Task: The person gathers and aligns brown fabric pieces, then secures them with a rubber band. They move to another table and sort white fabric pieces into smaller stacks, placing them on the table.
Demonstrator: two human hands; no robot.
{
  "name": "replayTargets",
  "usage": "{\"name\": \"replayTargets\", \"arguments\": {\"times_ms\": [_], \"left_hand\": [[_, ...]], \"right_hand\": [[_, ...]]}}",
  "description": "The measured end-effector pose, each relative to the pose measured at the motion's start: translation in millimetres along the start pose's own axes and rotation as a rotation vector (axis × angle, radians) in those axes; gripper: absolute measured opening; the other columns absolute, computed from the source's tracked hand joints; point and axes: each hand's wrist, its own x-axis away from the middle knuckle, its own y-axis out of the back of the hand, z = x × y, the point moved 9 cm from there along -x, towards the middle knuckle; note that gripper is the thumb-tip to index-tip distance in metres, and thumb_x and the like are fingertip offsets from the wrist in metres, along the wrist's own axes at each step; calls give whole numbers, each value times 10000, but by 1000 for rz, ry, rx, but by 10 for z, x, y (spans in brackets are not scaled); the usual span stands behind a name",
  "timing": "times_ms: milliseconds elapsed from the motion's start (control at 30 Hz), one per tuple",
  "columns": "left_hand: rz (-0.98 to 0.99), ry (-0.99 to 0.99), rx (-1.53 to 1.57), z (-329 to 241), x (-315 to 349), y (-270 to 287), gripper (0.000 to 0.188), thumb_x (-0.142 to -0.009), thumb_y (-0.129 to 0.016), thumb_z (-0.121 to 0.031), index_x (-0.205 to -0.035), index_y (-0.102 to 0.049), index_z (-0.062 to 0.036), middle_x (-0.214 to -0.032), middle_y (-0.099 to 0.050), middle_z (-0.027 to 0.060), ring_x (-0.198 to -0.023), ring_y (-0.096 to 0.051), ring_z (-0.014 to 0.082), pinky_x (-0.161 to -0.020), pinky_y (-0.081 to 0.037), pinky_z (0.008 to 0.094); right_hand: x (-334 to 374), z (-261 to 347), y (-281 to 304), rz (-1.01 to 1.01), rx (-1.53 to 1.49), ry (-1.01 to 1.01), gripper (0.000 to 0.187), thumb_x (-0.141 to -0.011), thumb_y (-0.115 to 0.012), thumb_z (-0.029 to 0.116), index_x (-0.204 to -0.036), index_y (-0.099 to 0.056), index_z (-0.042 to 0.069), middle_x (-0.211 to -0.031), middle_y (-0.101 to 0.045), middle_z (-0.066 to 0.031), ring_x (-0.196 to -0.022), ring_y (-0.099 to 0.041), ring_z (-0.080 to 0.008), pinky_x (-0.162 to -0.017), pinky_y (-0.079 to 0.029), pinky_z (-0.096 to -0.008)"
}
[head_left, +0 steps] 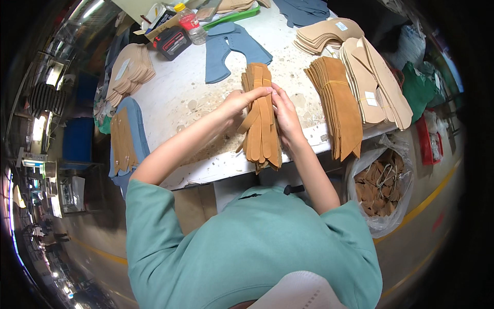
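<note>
A thick bundle of tan leather straps [263, 133] with rounded ends is held over the table's front edge, a band around its upper part. My left hand [242, 101] is closed on the bundle's left side, its thumb laid across the straps just below the band. From the right, my right hand [286, 112] grips the same bundle, fingertips near the left thumb. One strap sticks out at the lower left. Beyond the bundle lie blue-grey cut pieces [218, 47] with a curved opening. To the right rests a banded stack of brown leather pieces [337, 105].
The white worktable [170, 103] carries beige piece stacks [135, 69] at left and more beige stacks [360, 77] at right. A bottle [190, 24] and a black case [172, 43] stand at the back left. A clear bag of brown scraps [381, 185] sits below the right edge.
</note>
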Motion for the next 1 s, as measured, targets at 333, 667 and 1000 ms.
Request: {"name": "replayTargets", "arguments": {"times_ms": [333, 667, 1000], "left_hand": [[49, -194, 456, -119, 203, -262, 635, -753, -787, -420, -1120, -576, 53, -941, -664, 118, -789, -663, 174, -716, -560, 299], [174, -369, 573, -164, 465, -281, 959, -737, -799, -288, -1409, -170, -18, -1290, -431, 207, -1182, -506, 303, -967, -472, 418], [593, -571, 846, -295, 1022, -17, 855, -723, -675, -329, -1408, -324, 43, -1327, -500, 200, -1187, -543, 291, -993, -476, 409]], "right_hand": [[-100, 137, 5, -29, 88, -43, 639, -1009, -349, 480, -1456, -293, 26, -1365, -464, -185, -1233, -494, -261, -1053, -382, -364], [38, 403, -495, 189, 244, 323, 604, -1035, -261, 419, -1502, -212, 39, -1526, -272, -147, -1381, -324, -250, -1134, -255, -343], [33, 555, 106, -34, -55, 19, 321, -927, -635, 261, -1117, -547, 17, -1124, -630, -123, -961, -644, -144, -843, -550, -283]]}}
